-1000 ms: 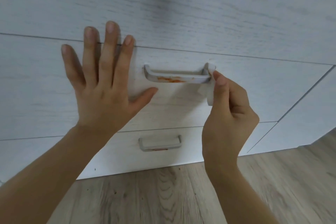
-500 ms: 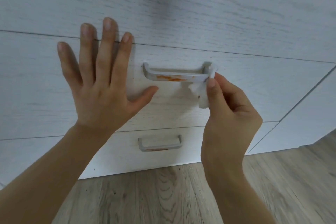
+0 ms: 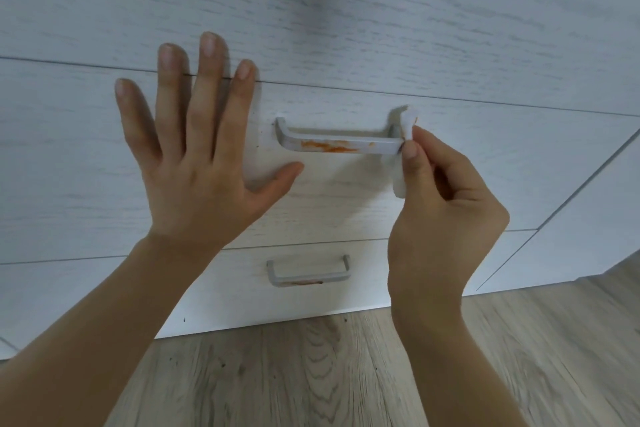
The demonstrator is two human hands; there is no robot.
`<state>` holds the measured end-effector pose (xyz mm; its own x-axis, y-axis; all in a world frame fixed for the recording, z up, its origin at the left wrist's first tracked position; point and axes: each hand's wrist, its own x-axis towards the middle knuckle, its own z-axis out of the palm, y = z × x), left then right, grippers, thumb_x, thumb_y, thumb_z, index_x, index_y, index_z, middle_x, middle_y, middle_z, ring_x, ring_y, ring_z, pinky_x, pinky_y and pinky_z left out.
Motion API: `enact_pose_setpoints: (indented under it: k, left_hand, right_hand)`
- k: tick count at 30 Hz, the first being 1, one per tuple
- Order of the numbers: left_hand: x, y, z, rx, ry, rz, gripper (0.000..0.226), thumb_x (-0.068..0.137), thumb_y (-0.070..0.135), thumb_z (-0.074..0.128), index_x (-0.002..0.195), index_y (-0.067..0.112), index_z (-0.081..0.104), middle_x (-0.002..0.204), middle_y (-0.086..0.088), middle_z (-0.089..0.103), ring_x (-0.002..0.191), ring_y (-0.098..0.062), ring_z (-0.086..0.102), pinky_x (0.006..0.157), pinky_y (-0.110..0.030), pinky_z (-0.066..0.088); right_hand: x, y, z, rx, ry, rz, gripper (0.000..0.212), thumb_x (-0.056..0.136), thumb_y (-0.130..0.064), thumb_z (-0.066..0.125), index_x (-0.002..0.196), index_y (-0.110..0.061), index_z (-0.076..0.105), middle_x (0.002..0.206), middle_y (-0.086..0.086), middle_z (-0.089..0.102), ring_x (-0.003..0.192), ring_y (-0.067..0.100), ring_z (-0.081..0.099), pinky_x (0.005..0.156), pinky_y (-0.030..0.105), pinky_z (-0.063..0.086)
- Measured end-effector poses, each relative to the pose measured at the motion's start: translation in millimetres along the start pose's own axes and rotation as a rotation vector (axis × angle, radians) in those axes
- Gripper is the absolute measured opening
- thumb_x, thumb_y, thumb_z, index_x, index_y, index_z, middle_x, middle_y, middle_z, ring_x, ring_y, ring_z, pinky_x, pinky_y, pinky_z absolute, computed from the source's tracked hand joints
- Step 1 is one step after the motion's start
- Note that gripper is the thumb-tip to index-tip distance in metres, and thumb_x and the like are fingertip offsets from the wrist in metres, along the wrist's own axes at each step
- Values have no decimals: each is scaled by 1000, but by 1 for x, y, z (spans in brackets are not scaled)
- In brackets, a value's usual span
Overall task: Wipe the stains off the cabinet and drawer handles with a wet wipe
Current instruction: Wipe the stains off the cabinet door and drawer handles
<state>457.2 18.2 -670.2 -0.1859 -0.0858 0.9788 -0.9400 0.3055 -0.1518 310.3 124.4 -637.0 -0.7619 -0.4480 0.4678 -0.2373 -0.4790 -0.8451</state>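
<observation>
Two hands: both in view, well apart, in front of a white wood-grain cabinet (image 3: 381,28).
Left hand (image 3: 194,163): fingers straight and spread, palm flat against the upper drawer front (image 3: 52,166), at 9 o'clock of the upper handle; fingertips reach across the seam above the drawer; thumb points toward 3 o'clock and ends just under the handle's left end; holds nothing.
Right hand (image 3: 446,204): fingers curled, thumb and forefinger pinch the wet wipe at the right end of the upper handle; wrist comes up from 6 o'clock.
Wet wipe (image 3: 408,125): white, crumpled, wrapped on the right post of the upper handle; one bit sticks up above the fingers toward 12 o'clock, a second flap hangs down beside the thumb toward 6 o'clock.
Upper handle (image 3: 339,144): grey bar, horizontal, middle of the upper drawer; wipe touches its 3 o'clock end.
Upper stain (image 3: 329,146): orange smear along the front face of the bar, centre to centre-left, not covered by the wipe.
Lower handle (image 3: 308,276): smaller grey bar on the lower drawer (image 3: 242,288), at 6 o'clock of the upper handle, between the two forearms; nothing touches it.
Lower stain (image 3: 304,283): orange-brown streak on the bottom edge of the lower bar.
Floor (image 3: 311,374): light wood planks, at 6 o'clock below the cabinet.
</observation>
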Motion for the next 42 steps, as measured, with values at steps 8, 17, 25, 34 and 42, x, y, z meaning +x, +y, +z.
enact_pose_setpoints:
  k: [8,17,25,34,42]
  left_hand:
    - [1,1,0,7,7,3,87,82,65,53,140,1,39,140,-24,37,127,-45,29,102,-63,19]
    - [1,0,0,7,5,1,87,83,65,53,140,1,39,140,-26,39,127,-46,29,102,-63,19]
    - [0,0,1,-3,12,3,87,84,65,50,141,2,37,140,-25,40,128,-46,29,103,-62,18]
    - [0,0,2,24,16,4,86,83,66,49,140,2,39,138,-27,42,127,-46,30,100,-65,23]
    - [0,0,2,23,14,3,85,84,66,48,139,1,40,138,-27,42,127,-46,31,98,-66,26]
  right_hand:
    - [1,2,2,-86,8,-129,15,84,-15,69,96,-23,71,90,-2,65,75,-3,58,72,12,46]
    - [-4,4,11,-293,-113,-317,30,97,-15,49,124,-11,59,98,-5,49,82,8,58,77,19,51]
    - [-1,4,1,-105,-10,-107,12,90,-15,63,98,-21,70,84,5,68,76,15,61,73,24,52]
    - [-3,3,0,-11,21,17,14,88,-14,65,96,-23,71,88,-6,68,81,-1,62,71,10,46]
    - [-5,5,5,99,49,116,13,85,-12,68,92,-22,73,87,-3,70,82,7,65,73,16,51]
